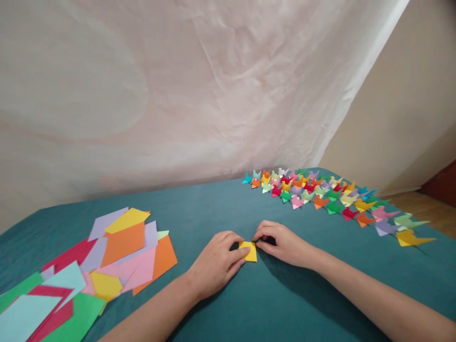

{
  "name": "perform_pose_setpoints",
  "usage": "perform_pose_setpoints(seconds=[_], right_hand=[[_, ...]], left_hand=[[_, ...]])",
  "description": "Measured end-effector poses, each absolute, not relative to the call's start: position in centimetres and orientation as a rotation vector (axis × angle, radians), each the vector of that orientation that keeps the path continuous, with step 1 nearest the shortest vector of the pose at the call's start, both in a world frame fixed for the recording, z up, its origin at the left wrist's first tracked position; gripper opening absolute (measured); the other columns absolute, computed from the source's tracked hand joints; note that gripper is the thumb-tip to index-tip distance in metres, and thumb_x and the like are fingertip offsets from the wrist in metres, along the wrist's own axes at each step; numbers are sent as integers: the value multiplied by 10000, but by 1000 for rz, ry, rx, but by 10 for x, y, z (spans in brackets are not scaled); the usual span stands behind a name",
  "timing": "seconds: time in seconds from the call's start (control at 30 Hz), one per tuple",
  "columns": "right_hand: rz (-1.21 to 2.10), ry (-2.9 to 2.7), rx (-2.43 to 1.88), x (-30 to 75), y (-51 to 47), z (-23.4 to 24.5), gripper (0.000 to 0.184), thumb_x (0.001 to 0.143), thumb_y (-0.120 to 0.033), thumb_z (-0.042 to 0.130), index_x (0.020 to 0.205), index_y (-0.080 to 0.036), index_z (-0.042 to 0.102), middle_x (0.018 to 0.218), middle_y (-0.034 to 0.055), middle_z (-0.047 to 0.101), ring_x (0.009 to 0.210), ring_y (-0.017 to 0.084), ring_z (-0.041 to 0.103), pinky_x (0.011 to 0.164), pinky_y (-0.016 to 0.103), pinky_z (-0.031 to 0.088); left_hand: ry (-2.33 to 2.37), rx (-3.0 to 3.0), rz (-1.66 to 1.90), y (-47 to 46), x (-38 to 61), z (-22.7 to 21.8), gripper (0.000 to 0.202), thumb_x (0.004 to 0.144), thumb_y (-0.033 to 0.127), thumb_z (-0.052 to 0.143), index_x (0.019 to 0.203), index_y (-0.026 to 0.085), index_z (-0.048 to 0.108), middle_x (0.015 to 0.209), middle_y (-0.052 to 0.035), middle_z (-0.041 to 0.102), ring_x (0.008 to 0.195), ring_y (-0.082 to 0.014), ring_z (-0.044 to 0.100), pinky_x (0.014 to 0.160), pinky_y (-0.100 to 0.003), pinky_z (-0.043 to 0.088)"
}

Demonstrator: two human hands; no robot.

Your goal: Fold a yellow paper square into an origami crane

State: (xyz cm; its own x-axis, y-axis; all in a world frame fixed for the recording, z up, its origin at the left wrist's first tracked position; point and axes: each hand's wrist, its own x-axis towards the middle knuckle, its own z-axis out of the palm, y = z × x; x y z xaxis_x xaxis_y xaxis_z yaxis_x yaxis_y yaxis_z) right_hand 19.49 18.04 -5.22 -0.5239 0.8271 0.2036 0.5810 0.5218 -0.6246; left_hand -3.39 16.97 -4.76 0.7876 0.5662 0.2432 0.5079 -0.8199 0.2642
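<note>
L hand point(217, 263) is the nearer of my two: fingers half curled, thumb and index laid on the left part of the yellow paper point(251, 255), holding it flat. R hand point(281, 242) comes in from the other side, thumb and fingertips drawn almost tog. at the paper's far right corner; can't tell from my end if they've got that corner or just touch it.

So paper sits betw. the two, R of my L hand and L of my R, on bare surface point(221, 320), approx. centre. It's small and squarish, edges roughly in line w/ my view; no clear long axis, esp. w/ fingers over one side.

Farther out, sheets point(124, 247) overlap on the L, well apart from L hand; folded birds point(321, 202) stand in rows, far R, beyond R hand. Behind the surface: pale cloth point(213, 95), wall point(402, 118) to its R.
</note>
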Motion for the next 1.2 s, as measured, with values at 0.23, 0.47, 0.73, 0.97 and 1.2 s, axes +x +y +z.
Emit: perform_pose_setpoints(seconds=[0.23, 0.47, 0.73, 0.97, 1.2], right_hand=[[674, -2266, -1362, 189, 170, -47, 109, 828, -215, 542, 748, -174, 603, 695, -5, 578, 622, 121, 512, 583, 232, 372], [611, -2292, -1476, 177, 157, -41, 186, 805, -319, 592, 680, -181, 593, 697, -6, 596, 679, 137, 517, 642, 258, 336], [625, -2217, -1579, 172, 157, -42, 146, 804, -262, 567, 686, -183, 602, 708, -10, 608, 693, 141, 533, 668, 274, 320], [540, -2250, -1600, 172, 158, -45, 147, 810, -208, 517, 686, -178, 590, 717, -5, 605, 682, 132, 532, 658, 269, 316], [465, -2286, -1601, 171, 159, -49, 149, 810, -208, 506, 686, -177, 582, 719, 7, 599, 687, 137, 542, 663, 267, 321]], left_hand=[[920, 2779, 467, 168, -33, -47, 256, 907, 288, 473, 1127, 222, 587, 1093, -88, 534, 1036, -235, 463, 909, -423, 400], [942, 2768, 439, 167, -32, -44, 292, 897, 331, 492, 1153, 216, 574, 1058, -90, 535, 1005, -240, 468, 882, -419, 404], [937, 2778, 436, 168, -33, -43, 302, 895, 356, 501, 1148, 208, 570, 1057, -92, 538, 995, -242, 474, 869, -414, 409], [903, 2812, 436, 167, -33, -45, 334, 893, 401, 499, 1135, 180, 564, 1025, -87, 566, 968, -236, 500, 855, -402, 418], [909, 2856, 426, 166, -31, -45, 297, 905, 377, 481, 1102, 177, 578, 1032, -90, 579, 991, -242, 516, 862, -408, 431]])
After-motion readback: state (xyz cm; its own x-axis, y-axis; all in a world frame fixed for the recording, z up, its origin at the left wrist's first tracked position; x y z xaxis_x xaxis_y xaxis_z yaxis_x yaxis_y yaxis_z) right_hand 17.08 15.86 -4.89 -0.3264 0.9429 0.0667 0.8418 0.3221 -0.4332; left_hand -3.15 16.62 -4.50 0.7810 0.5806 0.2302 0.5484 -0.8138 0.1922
